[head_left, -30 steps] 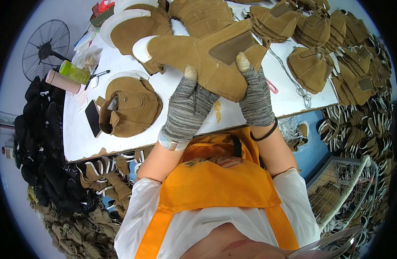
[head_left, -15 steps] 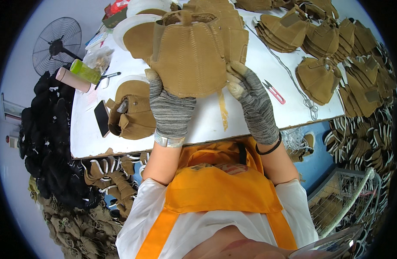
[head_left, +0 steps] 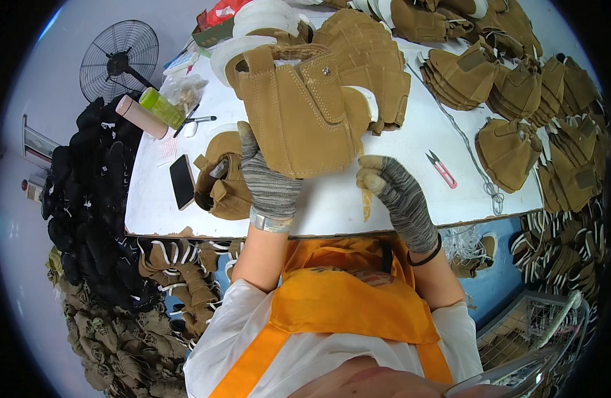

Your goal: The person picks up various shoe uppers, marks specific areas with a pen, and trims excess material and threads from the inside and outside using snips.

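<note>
My left hand [head_left: 269,182], in a grey knit glove, grips the lower edge of a tan suede boot upper [head_left: 299,113] and holds it up over the white table [head_left: 325,205]. My right hand [head_left: 395,192], also gloved, sits just right of the piece with its fingers curled together near a thin tan strip [head_left: 366,199] that hangs down. Whether the right hand pinches that strip is unclear. A small pile of tan pieces [head_left: 219,179] lies on the table left of my left hand.
Stacks of tan uppers [head_left: 518,86] cover the table's far and right side. Red-handled snips [head_left: 441,169], a black phone [head_left: 182,181], a green bottle [head_left: 161,107], a pink cylinder [head_left: 141,117], a floor fan [head_left: 118,61]. Black pieces [head_left: 86,199] heap at left.
The tan upper has been turned and lifted from flat to upright. My right hand has come off it and dropped to the table edge; my left hand still holds it.
</note>
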Tool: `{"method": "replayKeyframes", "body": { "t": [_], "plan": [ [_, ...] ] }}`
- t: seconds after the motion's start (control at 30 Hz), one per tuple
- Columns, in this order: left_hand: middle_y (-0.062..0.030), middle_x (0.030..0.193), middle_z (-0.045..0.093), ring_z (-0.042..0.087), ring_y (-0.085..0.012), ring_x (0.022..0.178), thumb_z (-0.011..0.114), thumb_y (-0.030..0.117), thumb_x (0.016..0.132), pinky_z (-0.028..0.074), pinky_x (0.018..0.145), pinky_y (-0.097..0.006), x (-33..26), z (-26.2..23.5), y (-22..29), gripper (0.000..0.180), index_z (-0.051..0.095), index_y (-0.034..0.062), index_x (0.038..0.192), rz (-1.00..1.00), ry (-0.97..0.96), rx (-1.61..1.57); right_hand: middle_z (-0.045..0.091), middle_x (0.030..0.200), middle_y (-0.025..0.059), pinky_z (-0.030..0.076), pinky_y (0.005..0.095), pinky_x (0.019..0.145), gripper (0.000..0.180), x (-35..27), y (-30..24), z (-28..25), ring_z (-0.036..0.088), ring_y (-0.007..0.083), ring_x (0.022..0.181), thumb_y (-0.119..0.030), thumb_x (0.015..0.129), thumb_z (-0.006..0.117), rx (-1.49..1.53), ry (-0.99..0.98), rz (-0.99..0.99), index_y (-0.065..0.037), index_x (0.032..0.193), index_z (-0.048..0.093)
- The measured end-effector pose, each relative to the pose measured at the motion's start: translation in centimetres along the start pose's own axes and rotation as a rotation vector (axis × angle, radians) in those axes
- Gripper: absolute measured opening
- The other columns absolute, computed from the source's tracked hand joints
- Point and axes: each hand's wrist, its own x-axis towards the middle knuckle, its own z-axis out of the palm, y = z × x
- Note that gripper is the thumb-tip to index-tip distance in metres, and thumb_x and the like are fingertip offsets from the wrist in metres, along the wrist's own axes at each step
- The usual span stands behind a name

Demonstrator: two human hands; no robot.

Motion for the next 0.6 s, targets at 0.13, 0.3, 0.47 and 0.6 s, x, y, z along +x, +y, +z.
{"method": "replayKeyframes", "body": {
  "t": [0.13, 0.3, 0.47, 0.6],
  "plan": [
    [-0.0093, 0.145, 0.043, 0.043, -0.0283, 0.13, 0.038, 0.044, 0.102, 0.033, 0.111, -0.047, -0.1, -0.4, -0.3, 0.052, 0.039, 0.0111, 0.142, -0.013, -0.014, 0.012, 0.065, 0.099, 0.0075, 0.047, 0.028, 0.089, 0.029, -0.6, 0.6, 0.1, 0.061, 0.0149, 0.094, -0.019, 0.094, 0.062, -0.009, -0.022, 0.014, 0.001, 0.115, 0.06],
    [-0.0103, 0.145, 0.043, 0.042, -0.0291, 0.131, 0.039, 0.045, 0.101, 0.032, 0.111, -0.048, -0.3, -1.0, -0.3, 0.053, 0.04, 0.0109, 0.142, -0.024, 0.018, -0.021, 0.065, 0.094, 0.0066, 0.048, 0.028, 0.087, 0.028, -0.4, 0.6, -0.8, 0.061, 0.0149, 0.091, -0.019, 0.094, 0.062, -0.006, 0.061, -0.026, 0.001, 0.112, 0.062],
    [-0.0121, 0.143, 0.045, 0.043, -0.0307, 0.131, 0.044, 0.048, 0.098, 0.032, 0.11, -0.052, -0.3, -1.0, -0.6, 0.056, 0.043, 0.0107, 0.14, -0.028, 0.105, -0.11, 0.065, 0.094, 0.0066, 0.048, 0.0285, 0.085, 0.029, -0.5, 0.1, -0.6, 0.061, 0.0154, 0.089, -0.02, 0.091, 0.066, -0.054, 0.129, -0.08, 0.0, 0.112, 0.062],
    [-0.0109, 0.145, 0.043, 0.042, -0.0298, 0.131, 0.04, 0.045, 0.101, 0.031, 0.111, -0.05, -0.3, -1.4, -1.5, 0.053, 0.042, 0.01, 0.141, -0.056, 0.059, -0.021, 0.064, 0.093, 0.0063, 0.049, 0.0283, 0.081, 0.028, 0.4, -1.2, 0.9, 0.06, 0.015, 0.086, -0.018, 0.085, 0.073, -0.372, 0.25, -0.439, -0.002, 0.106, 0.064]
  ]
}}
